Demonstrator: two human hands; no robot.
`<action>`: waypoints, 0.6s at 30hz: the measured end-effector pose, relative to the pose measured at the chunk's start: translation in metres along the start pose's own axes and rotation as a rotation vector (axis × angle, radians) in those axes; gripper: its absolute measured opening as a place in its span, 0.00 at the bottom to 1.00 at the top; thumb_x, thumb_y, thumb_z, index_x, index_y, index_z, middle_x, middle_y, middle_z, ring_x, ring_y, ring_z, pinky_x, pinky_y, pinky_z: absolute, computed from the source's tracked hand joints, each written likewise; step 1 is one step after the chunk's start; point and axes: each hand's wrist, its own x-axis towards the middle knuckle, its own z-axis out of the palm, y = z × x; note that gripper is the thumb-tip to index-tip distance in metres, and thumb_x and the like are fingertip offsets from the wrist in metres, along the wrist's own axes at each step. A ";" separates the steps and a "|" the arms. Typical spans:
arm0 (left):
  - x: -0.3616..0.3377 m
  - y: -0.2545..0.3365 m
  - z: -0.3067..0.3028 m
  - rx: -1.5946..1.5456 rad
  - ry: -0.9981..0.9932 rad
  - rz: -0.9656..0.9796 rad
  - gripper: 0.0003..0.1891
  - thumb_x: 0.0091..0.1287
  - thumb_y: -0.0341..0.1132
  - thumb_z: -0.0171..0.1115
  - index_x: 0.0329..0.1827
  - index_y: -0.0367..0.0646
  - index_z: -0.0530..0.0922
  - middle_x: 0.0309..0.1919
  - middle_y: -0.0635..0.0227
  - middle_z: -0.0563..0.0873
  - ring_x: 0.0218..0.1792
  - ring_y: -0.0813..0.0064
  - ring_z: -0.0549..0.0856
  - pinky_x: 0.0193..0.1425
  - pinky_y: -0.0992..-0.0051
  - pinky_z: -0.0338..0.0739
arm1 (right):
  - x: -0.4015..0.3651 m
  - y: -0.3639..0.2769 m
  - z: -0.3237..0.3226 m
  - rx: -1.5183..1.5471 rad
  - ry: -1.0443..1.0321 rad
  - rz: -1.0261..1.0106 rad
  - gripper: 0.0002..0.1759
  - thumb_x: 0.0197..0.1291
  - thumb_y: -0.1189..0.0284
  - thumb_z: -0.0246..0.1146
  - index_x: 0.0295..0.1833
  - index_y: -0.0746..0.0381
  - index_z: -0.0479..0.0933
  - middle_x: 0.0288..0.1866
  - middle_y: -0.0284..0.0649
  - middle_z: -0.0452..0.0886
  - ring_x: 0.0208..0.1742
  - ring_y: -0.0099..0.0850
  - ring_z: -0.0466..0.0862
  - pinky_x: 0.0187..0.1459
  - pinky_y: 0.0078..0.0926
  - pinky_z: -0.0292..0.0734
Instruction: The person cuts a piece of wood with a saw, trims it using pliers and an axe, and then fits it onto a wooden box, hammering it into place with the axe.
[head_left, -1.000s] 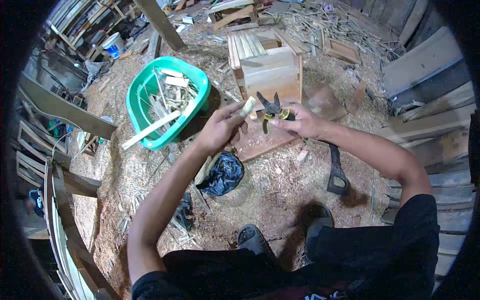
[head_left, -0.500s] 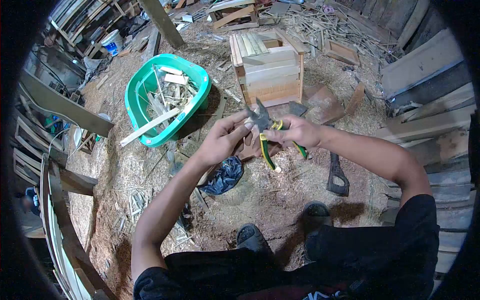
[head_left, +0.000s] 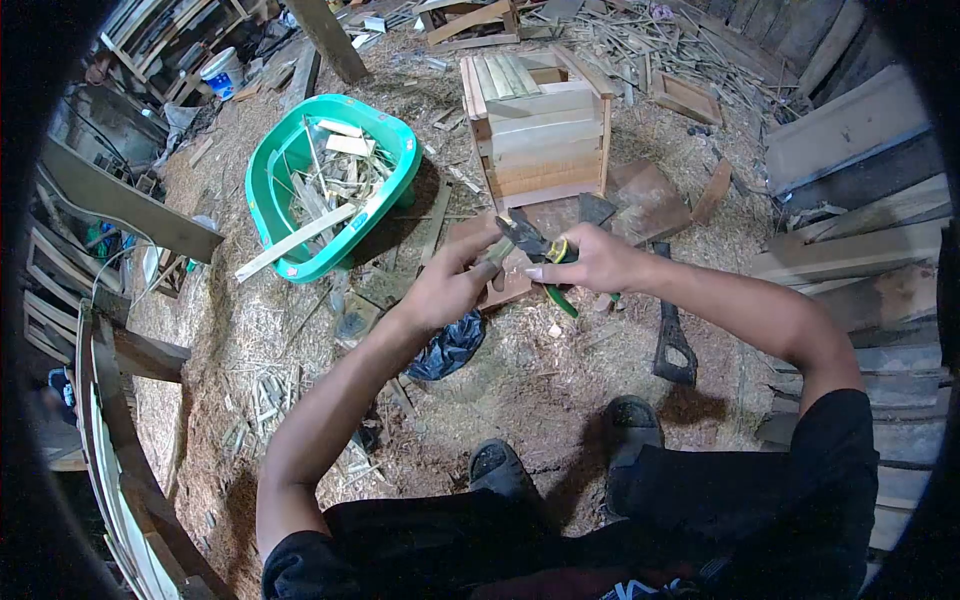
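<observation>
My right hand (head_left: 600, 262) is closed around pliers (head_left: 527, 240) with dark metal jaws and yellow-green handles. The jaws point up and left, toward my other hand's fingertips. My left hand (head_left: 450, 285) is closed in a pinch, with what looks like a small thin strip (head_left: 498, 250) between thumb and fingers at the jaws. Its lower part is hidden by the fingers. Beyond both hands stands a wooden box frame (head_left: 545, 140) with slats on top. A brown board (head_left: 640, 195) lies on the ground beneath and beside it.
A green basin (head_left: 262, 185) full of wood scraps stands at left. A black plastic bag (head_left: 450, 348) lies below my left hand. To the right is a black tool with a looped handle (head_left: 676, 355). Stacked planks (head_left: 870, 240) line the right side; sawdust covers the ground.
The pliers have turned and lowered slightly, their jaws now nearer the left fingertips. The handles have swung, with less of them showing. Both hands have moved a little down.
</observation>
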 end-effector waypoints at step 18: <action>-0.004 -0.001 0.003 -0.171 -0.110 0.064 0.23 0.78 0.34 0.50 0.74 0.42 0.66 0.21 0.80 0.73 0.18 0.89 0.68 0.21 0.84 0.60 | -0.018 0.021 0.028 0.773 -0.150 0.152 0.25 0.71 0.49 0.56 0.43 0.64 0.73 0.39 0.46 0.82 0.43 0.39 0.86 0.40 0.32 0.83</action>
